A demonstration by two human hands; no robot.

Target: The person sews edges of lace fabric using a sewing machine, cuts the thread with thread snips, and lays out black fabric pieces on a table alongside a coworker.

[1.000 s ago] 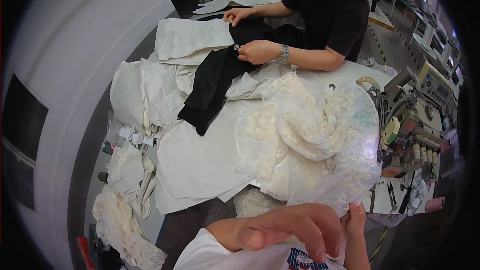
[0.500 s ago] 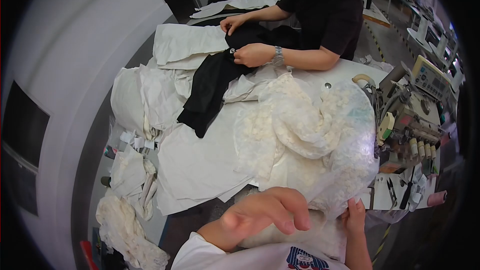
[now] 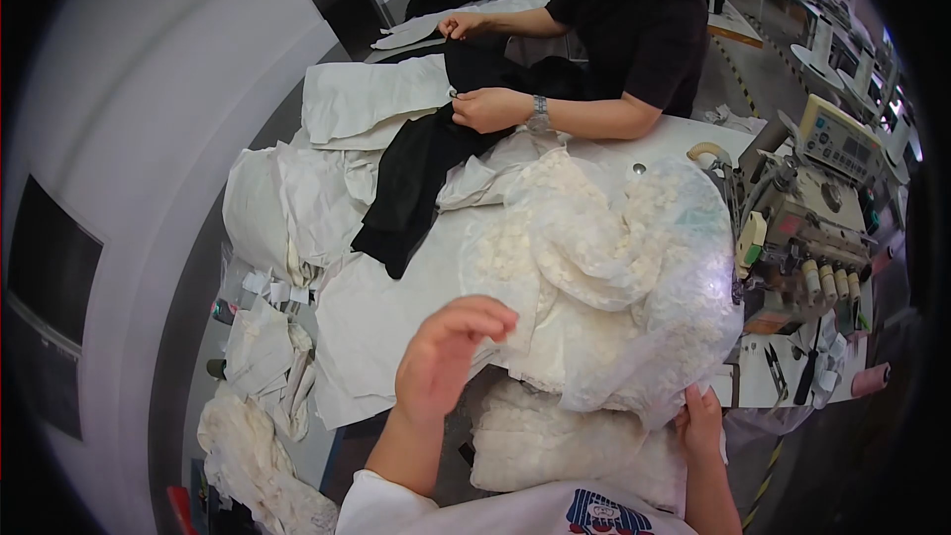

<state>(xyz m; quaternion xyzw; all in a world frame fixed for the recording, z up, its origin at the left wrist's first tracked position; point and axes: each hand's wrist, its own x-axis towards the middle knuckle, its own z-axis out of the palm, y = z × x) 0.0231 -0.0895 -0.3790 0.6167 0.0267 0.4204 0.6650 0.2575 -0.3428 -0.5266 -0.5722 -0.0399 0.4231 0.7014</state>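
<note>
My right hand [image 3: 700,416] pinches the near edge of a cream lace cloth [image 3: 634,277] where it spills over the lip of the white table [image 3: 693,136], thumb and fingers closed on it though partly hidden; the hold seems meant to steady the loose edge, since most of the heap lies bunched and unpinned on top. My left hand [image 3: 436,367] hangs above the near side, grip half open, fingers curled, nothing visible in it. Below the table's edge, a fluffy cream bundle [image 3: 575,446] sits against my front. The heap lies just beside an overlock-type sewing machine [image 3: 792,228], likely to put its edge within reach; the machine, its thread cones [image 3: 830,280] and a pair of snips [image 3: 776,372] crowd the right side. Beyond, a co-worker in black holds a black garment [image 3: 411,178] that trails over white sheets [image 3: 371,322], blocking the far side; one of that person's hands [image 3: 492,110] pinches the garment near a small pale detail I cannot make out. White fabric stacks [image 3: 297,198] and another lace pile [image 3: 253,456] hem in the left.
</note>
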